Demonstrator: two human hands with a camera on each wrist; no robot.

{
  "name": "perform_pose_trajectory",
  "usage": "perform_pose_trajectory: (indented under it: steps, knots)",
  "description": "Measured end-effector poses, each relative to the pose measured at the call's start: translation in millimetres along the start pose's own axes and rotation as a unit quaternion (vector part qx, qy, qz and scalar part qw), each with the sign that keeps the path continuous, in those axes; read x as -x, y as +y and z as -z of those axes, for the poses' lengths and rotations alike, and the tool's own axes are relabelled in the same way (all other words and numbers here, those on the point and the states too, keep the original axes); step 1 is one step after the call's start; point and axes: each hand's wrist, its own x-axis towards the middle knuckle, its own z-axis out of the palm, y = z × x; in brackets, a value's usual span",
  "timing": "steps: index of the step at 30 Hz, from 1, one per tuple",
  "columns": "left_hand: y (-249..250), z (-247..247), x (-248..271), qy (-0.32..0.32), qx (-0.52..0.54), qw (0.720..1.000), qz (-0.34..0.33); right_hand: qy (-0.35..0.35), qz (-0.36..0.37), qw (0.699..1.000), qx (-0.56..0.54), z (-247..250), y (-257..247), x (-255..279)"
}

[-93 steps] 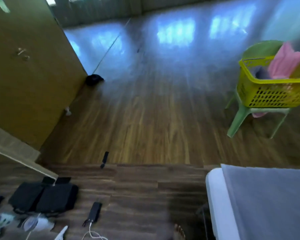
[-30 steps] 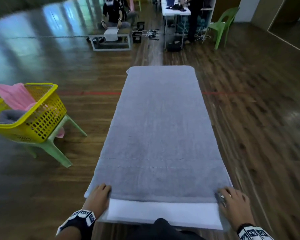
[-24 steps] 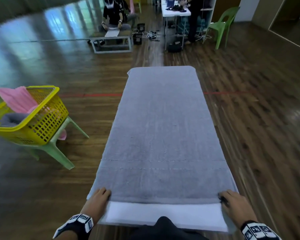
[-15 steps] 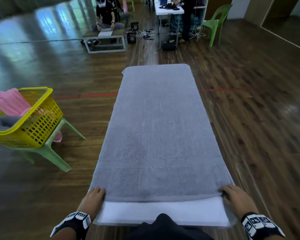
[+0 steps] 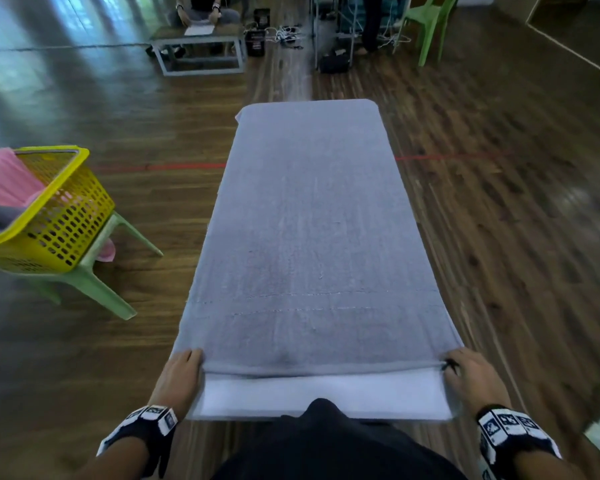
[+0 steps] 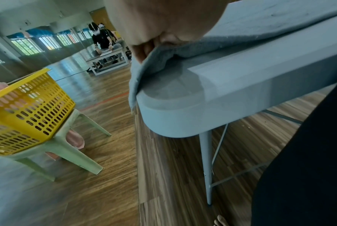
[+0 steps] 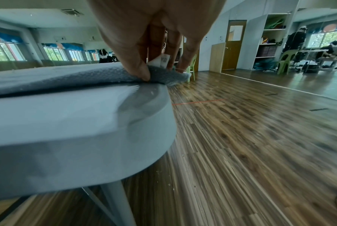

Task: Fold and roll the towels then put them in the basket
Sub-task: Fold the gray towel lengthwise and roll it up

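On table | hands pinch towel corners | basket on chair leftward

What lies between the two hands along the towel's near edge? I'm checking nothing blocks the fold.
Only the grey towel hem and a bare strip of white table, per the head view.

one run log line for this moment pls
stage: fold start | left hand: pinches grey towel near corner | right hand: pinches other near corner | yellow basket: left
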Motion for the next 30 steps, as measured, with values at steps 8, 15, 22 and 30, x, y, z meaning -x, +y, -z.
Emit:
perform_pose_trajectory:
  steps: [8,15,22,30]
  knots:
    - [8,11,-12,-0.042,0.043,0.998,0.010,0.008,0.031,0.999,0.027,2,-7,0]
    - [-5,21,1,-0.087,-0.048,0.990,-0.101,0.000,0.001,0.999,0.033,5,-2,-4]
    - [-36,14,8,-0.009,0.043,0.999,-0.008,0.043,0.049,0.997,0.029,4,-10,4]
    - [-29,9,24,0.069,0.095,0.992,0.043,0.017,-0.016,1.000,0.004,11,-10,2]
